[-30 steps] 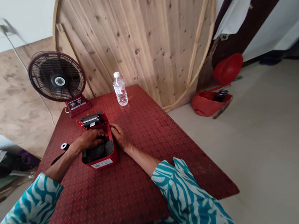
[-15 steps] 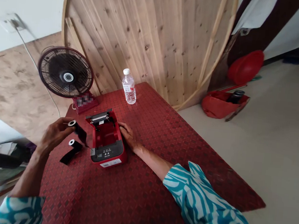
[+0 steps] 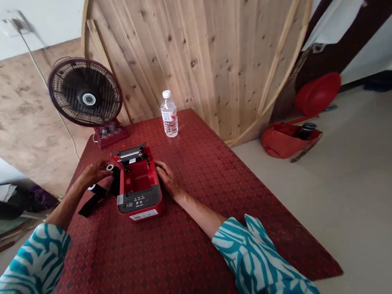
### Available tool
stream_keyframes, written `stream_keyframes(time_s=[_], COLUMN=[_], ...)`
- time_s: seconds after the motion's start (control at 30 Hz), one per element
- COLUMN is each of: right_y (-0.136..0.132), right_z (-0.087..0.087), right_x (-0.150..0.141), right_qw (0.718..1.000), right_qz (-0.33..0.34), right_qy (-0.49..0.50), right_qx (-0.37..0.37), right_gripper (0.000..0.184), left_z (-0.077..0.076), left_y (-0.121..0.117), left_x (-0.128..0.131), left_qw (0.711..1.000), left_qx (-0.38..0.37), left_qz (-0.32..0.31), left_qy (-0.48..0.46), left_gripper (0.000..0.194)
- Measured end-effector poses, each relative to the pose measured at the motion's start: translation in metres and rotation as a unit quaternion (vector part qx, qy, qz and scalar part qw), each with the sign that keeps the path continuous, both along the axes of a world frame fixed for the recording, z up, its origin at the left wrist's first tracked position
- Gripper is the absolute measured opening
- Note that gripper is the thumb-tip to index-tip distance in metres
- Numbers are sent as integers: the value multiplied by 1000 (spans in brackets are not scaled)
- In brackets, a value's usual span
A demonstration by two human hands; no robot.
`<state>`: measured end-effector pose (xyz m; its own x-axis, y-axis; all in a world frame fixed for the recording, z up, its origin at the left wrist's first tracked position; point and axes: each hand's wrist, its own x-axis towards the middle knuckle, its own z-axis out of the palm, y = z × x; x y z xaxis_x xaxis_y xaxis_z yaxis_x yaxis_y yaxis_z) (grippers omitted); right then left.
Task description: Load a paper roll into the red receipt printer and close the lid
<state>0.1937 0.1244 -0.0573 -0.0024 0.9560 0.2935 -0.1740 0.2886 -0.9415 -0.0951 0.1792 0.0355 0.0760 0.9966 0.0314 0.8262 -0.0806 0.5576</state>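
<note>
A red and black label printer stands on the table with its lid raised, and its red inner bay shows. My left hand pinches a black ribbon roll with a white core at the printer's left side. From that roll a black strip hangs down beside the printer wall. A second black roll lies on the table below my left hand, its tail unrolled toward me. Against the printer's right side rests my right hand, fingers stretched along the wall.
Behind the printer, a clear water bottle with a white cap stands on the red patterned table. A fan is at the back left. A round wooden panel leans behind the table. On the floor sits a red bag.
My left hand has moved right and slightly down with the black roll, up to the printer's left side. My right hand and the printer have stayed in place.
</note>
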Motion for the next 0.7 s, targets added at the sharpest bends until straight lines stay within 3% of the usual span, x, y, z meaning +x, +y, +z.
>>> stream_keyframes(time_s=[0.1, 0.2, 0.37, 0.53, 0.7], right_y=[-2, -2, -1, -4, -4], right_z=[3, 3, 1, 4, 4], right_x=[1, 2, 2, 3, 2], right_qw=[1000, 1000, 1000, 1000, 1000], right_qz=[5, 4, -1, -2, 1], right_qy=[-2, 3, 3, -9, -13], right_qx=[-2, -5, -15, -21, -26], right_gripper=[30, 29, 31, 33, 33], left_z=[9, 14, -8, -39, -40], left_y=[-13, -41, -85, -81, -77], left_x=[-27, -59, -76, -71, -66], left_qw=[996, 983, 982, 985, 988], left_qx=[0, -8, -65, -74, -61], left_qz=[22, 76, 58, 13, 17], left_qy=[-87, -170, -166, -158, -143], left_gripper=[78, 82, 79, 79, 63])
